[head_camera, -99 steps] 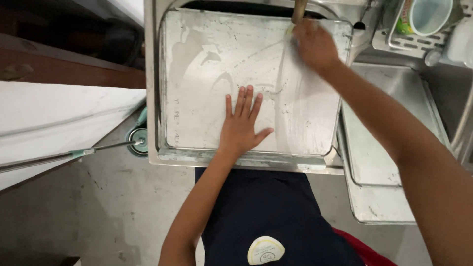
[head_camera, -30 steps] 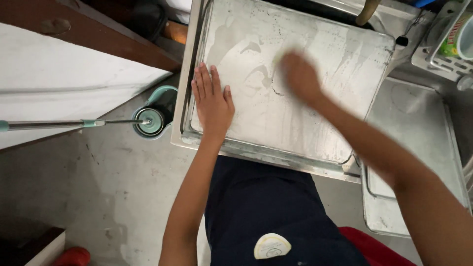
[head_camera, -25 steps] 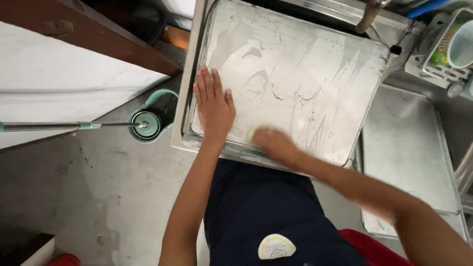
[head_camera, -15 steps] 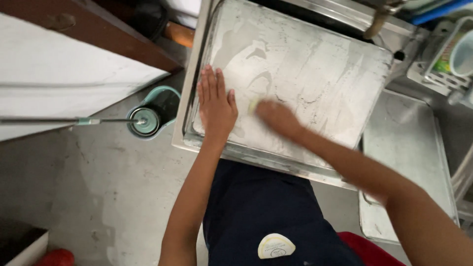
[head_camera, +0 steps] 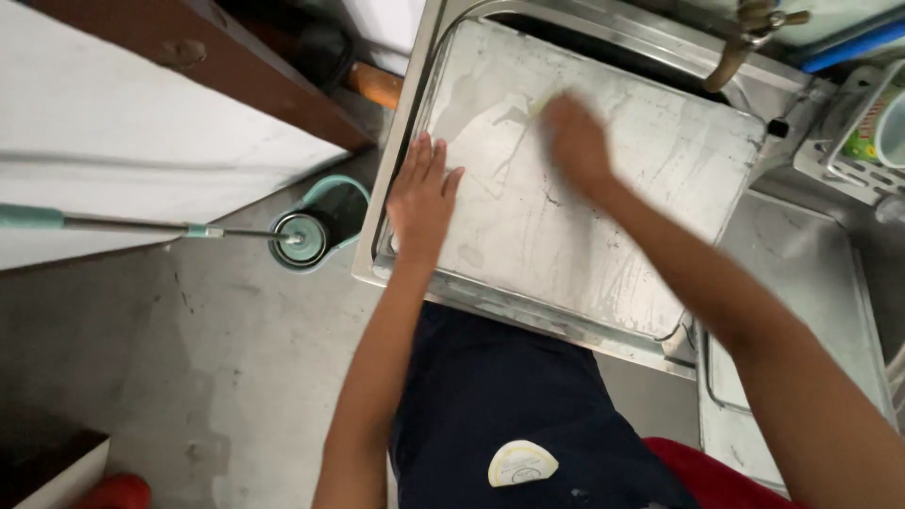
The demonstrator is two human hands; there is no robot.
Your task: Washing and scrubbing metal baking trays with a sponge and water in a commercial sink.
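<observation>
Left hand [head_camera: 421,200] flat, holding nothing, pins the metal tray [head_camera: 603,141] at its near-left edge; right hand [head_camera: 577,143], blurred, grip indeterminate, works far-centre.

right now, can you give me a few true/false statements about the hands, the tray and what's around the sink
1. The left hand lies flat on the tray. True.
2. The right hand rests on the tap. False: it is over the tray's far part, blurred, apart from the tap.
3. The tray sits over the sink. True.
4. The mop bucket stands on the counter right of the sink. False: it is on the floor, left of the sink.
5. The tray is stacked with dishes. False: only the two hands are on it, and its surface looks smeared.
</observation>
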